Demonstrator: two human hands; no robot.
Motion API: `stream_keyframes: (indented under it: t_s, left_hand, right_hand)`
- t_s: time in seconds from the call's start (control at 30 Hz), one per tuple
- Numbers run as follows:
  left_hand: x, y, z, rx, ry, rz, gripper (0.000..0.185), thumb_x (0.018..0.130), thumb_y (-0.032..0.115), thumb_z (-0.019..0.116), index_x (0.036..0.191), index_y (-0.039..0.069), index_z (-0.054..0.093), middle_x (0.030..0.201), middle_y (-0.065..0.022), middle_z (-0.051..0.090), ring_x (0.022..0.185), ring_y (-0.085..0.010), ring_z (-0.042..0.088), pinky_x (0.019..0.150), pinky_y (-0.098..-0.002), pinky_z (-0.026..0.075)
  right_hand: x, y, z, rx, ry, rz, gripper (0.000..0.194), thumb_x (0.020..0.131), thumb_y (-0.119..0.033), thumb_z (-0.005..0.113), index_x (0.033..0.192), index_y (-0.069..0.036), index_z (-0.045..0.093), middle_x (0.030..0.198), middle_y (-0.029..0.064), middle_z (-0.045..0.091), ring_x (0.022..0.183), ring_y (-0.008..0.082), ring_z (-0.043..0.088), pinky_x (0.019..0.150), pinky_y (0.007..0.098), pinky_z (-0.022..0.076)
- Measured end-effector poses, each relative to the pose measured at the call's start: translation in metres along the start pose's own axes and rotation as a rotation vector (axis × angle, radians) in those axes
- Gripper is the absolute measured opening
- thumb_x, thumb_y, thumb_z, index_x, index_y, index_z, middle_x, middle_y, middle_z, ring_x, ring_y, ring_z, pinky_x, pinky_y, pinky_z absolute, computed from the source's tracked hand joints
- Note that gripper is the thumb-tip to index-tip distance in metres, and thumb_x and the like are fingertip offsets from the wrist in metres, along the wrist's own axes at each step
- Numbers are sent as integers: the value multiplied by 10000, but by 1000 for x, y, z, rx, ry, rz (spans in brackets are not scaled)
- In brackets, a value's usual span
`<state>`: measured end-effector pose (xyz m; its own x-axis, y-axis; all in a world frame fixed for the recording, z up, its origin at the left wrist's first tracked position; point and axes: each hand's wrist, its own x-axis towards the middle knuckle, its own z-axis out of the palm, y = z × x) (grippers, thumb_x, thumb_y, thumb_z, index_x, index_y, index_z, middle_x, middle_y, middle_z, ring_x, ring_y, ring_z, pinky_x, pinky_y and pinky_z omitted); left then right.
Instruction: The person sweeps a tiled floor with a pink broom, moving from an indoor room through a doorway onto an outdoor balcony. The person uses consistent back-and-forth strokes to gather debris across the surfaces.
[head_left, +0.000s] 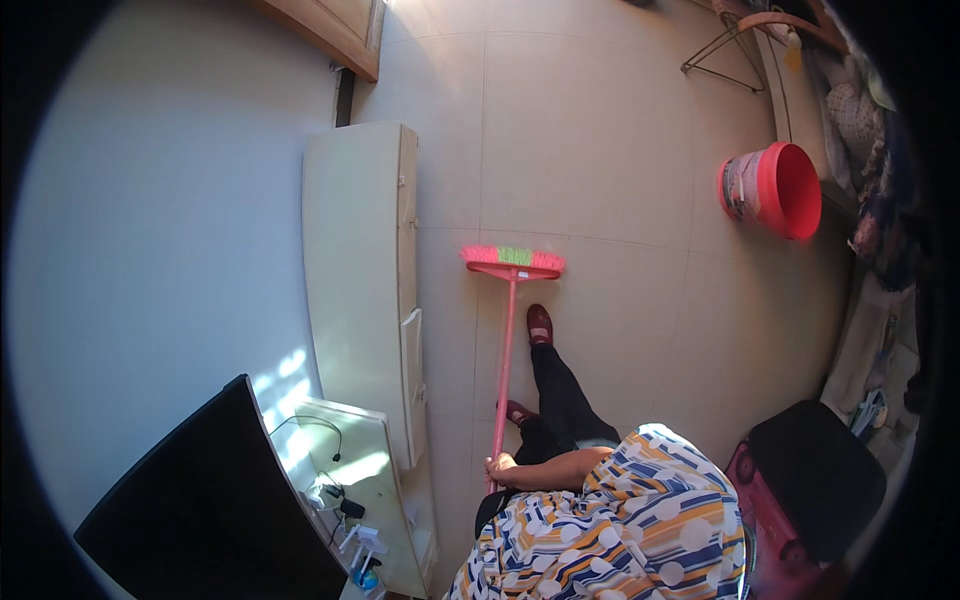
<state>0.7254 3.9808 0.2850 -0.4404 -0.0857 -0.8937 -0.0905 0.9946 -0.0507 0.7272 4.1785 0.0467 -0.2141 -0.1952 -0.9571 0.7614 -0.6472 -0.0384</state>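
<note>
A broom (512, 267) with a pink plastic head and pink and green bristles rests on the tiled floor ahead of my feet. Its long pink handle runs back towards my body. My right hand (501, 470) is closed around the handle near my waist, with the bare forearm coming out of a patterned sleeve. Below the hand, the rest of the handle is hidden by my clothing. My left hand is out of view. A dark red shoe (539, 324) is just behind the broom head, to the right of the handle; the other shoe (519, 412) is farther back.
A low pale cabinet (352, 285) lines the left wall, near a large black television (217, 510) and a shelf (352, 442) with cables. A red bucket (799, 191) lies at the right. Behind me on the right is a suitcase (765, 502). A wooden door (345, 37) is ahead.
</note>
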Motion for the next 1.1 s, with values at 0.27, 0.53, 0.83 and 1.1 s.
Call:
stream_keyframes:
  t_s: [0.27, 0.53, 0.83, 1.1]
  left_hand:
    - [53, 102, -19, 166, 107, 341, 263, 821, 285, 514, 965, 75, 582, 780, -202, 586, 751, -360, 576, 628, -394, 458]
    - [101, 252, -28, -7, 104, 713, 249, 831, 257, 513, 937, 40, 578, 716, -191, 574, 670, -301, 584, 594, -364, 443]
    - [13, 53, -30, 194, 25, 200, 266, 819, 269, 524, 965, 52, 570, 793, -222, 581, 783, -345, 587, 638, -370, 453]
    - [92, 281, -19, -42, 80, 714, 241, 811, 192, 542, 967, 10, 560, 625, -43, 508, 570, -111, 496, 520, -269, 398]
  right_hand:
    - [92, -91, -86, 178, 223, -539, 230, 780, -144, 482, 604, -6, 539, 486, 91, 519, 428, 231, 561, 441, 350, 487]
    - [55, -266, -175, 183, 416, -661, 214, 766, -94, 474, 578, 5, 501, 489, 95, 511, 413, 208, 557, 387, 324, 469]
    - [63, -47, -47, 916, -347, -341, 331, 681, -340, 535, 603, -20, 495, 447, 53, 455, 423, 234, 520, 522, 412, 489]
    - [80, -255, -200, -868, 764, -943, 132, 746, -181, 559, 692, -96, 644, 606, 56, 608, 546, 194, 611, 477, 330, 490]
